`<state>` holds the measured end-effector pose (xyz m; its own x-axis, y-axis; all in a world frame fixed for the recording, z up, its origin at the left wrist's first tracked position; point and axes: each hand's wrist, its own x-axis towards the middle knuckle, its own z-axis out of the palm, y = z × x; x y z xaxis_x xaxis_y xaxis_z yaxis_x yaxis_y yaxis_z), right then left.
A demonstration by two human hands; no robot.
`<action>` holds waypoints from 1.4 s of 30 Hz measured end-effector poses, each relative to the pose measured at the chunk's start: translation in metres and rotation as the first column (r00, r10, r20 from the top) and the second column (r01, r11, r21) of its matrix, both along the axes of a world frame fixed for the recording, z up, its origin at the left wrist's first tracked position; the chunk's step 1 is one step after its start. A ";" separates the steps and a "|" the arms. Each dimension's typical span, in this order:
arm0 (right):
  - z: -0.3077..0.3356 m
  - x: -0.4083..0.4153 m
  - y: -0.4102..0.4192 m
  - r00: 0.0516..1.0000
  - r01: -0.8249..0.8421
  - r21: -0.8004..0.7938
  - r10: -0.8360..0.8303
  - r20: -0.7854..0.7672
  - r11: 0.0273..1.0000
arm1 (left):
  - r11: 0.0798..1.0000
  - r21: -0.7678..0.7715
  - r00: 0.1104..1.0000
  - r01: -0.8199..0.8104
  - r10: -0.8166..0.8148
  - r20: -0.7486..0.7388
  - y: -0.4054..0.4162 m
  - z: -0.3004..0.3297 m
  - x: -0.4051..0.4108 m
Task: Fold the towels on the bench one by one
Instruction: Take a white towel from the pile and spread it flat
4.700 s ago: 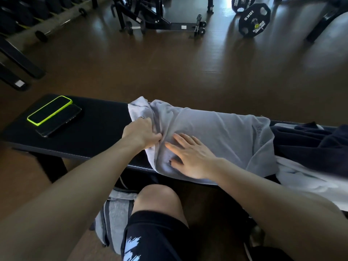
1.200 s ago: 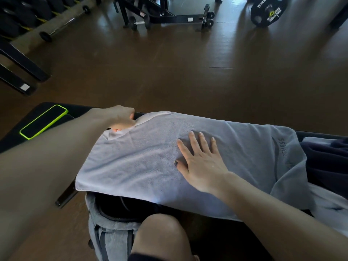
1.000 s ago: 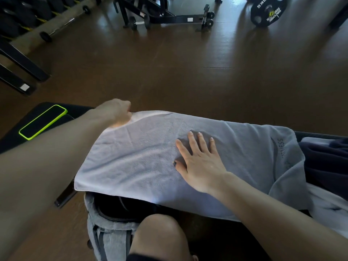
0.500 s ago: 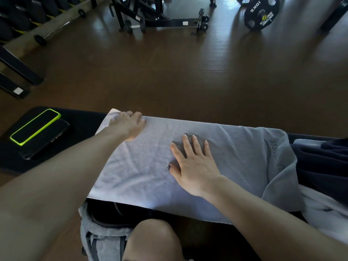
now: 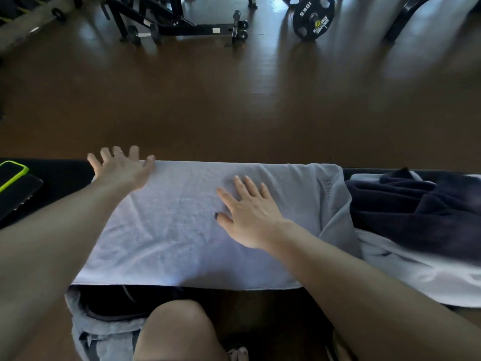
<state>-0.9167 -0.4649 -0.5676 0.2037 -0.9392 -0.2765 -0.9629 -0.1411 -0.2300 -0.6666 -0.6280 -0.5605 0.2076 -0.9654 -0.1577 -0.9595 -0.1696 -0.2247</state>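
Note:
A light grey towel [image 5: 177, 230] lies spread flat across the black bench [image 5: 59, 173], its near edge hanging over the front. My left hand [image 5: 122, 168] is at the towel's far left corner with fingers spread straight, holding nothing. My right hand [image 5: 250, 209] lies flat on the middle of the towel, fingers straight. To the right, a dark navy towel [image 5: 416, 204] sits crumpled on a white towel [image 5: 426, 272], and the grey towel's right end bunches against them.
A phone in a neon-green case [image 5: 11, 175] lies on another dark phone [image 5: 18, 196] at the bench's left end. A grey bag [image 5: 104, 332] stands on the floor by my knee [image 5: 179, 332]. Gym racks [image 5: 161, 19] and a 10 kg plate [image 5: 313, 18] stand across the brown floor.
My left hand pulled the towel's left end out over the bench, laid it flat, then let go and spread its fingers at the far corner. My right hand stayed pressed on the middle.

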 end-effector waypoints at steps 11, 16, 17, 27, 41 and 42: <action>-0.005 -0.053 0.011 0.982 0.188 0.016 -0.187 -0.019 0.982 | 0.832 -0.028 0.776 0.554 -0.528 -0.346 0.091 -0.031 -0.143; -0.026 -0.040 0.021 0.984 0.155 -0.092 -0.162 -0.079 0.984 | 0.880 -0.043 0.825 0.474 -0.460 -0.329 0.088 -0.028 -0.113; -0.025 -0.038 0.021 0.982 0.154 -0.102 -0.164 -0.090 0.983 | 0.884 -0.049 0.829 0.465 -0.454 -0.326 0.091 -0.025 -0.106; -0.026 0.011 0.092 0.991 -0.128 -0.180 0.118 -0.065 0.975 | 0.863 -0.012 0.816 0.506 -0.483 -0.318 0.148 -0.024 -0.055; -0.027 0.084 0.074 0.987 -0.163 -0.197 0.159 -0.037 0.967 | 0.980 -0.068 0.914 0.185 -0.197 -0.355 0.161 -0.028 0.059; -0.024 0.089 0.068 0.987 -0.160 -0.211 0.160 -0.017 0.964 | 0.985 -0.068 0.921 0.161 -0.175 -0.350 0.159 -0.027 0.065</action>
